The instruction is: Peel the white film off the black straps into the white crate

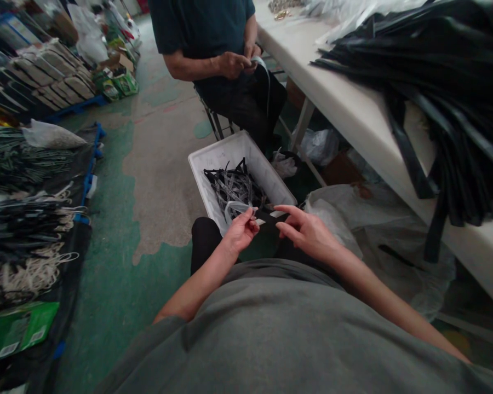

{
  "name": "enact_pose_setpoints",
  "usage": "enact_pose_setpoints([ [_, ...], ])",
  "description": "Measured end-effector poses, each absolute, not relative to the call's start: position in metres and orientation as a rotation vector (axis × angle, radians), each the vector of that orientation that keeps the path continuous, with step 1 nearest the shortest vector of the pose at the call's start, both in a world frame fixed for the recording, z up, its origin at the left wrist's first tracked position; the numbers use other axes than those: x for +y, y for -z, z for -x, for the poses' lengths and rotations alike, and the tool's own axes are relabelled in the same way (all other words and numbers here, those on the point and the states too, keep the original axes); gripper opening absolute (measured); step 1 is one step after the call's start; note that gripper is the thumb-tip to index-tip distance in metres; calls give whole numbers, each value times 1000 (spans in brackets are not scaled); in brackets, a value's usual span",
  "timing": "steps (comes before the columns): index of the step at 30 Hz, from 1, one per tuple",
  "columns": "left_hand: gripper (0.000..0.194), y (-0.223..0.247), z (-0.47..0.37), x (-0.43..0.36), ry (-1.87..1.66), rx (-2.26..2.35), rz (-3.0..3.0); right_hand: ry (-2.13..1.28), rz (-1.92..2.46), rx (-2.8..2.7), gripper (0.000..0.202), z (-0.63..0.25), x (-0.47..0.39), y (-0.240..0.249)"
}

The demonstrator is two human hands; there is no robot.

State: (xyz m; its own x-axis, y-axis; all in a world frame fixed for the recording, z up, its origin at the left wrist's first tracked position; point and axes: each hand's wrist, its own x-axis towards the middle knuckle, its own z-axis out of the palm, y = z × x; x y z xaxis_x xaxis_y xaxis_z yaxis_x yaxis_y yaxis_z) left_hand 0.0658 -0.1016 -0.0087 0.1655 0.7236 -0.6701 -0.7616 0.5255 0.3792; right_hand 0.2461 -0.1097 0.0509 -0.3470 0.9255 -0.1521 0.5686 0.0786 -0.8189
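In front of my lap, my left hand (241, 229) is closed, thumb against fingers, on a pale, translucent-looking strap (235, 207) that curves in a loop beside it. A short black band (265, 216) with whitish parts stretches from there toward my right hand (310, 231). The fingers of that hand are spread, index stretched out and thumb apart, close to the band's end; whether they touch it is unclear. Just beyond both hands stands a white plastic bin (200, 174) with a tangle of black and clear straps (236, 183) inside.
A seated co-worker (213, 60) handles a pale strip ahead. On the right, a white table (337, 104) carries a large heap of black straps (439, 82) hanging over its edge. Bundled cords (24, 235) lie on the left. Clear plastic sheeting (340, 213) sits under the table.
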Motion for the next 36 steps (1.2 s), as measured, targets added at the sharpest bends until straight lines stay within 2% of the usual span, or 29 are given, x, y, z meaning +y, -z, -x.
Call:
enact_pose_setpoints([
  [5,5,19,-64,-102,-1028,929,121,-1167,1554,-1950,41,-249,-117,-42],
  [8,17,21,-66,-106,-1024,970,171,-1226,1558,-2001,40,-255,-124,-47],
  [12,22,18,-74,-115,-964,929,83,-1205,1568,-2072,43,-257,-125,-54],
  [17,29,20,-84,-119,-855,901,-54,-1175,1617,-2032,44,-241,-111,-39],
  [22,24,27,-60,-103,-999,984,46,-1351,1473,-2032,53,-246,-116,-44],
  [29,28,29,-69,-111,-879,935,-74,-1222,1605,-2084,51,-237,-111,-37],
  [36,28,34,-64,-117,-917,1007,-14,-1140,1581,-2232,53,-241,-121,-34],
])
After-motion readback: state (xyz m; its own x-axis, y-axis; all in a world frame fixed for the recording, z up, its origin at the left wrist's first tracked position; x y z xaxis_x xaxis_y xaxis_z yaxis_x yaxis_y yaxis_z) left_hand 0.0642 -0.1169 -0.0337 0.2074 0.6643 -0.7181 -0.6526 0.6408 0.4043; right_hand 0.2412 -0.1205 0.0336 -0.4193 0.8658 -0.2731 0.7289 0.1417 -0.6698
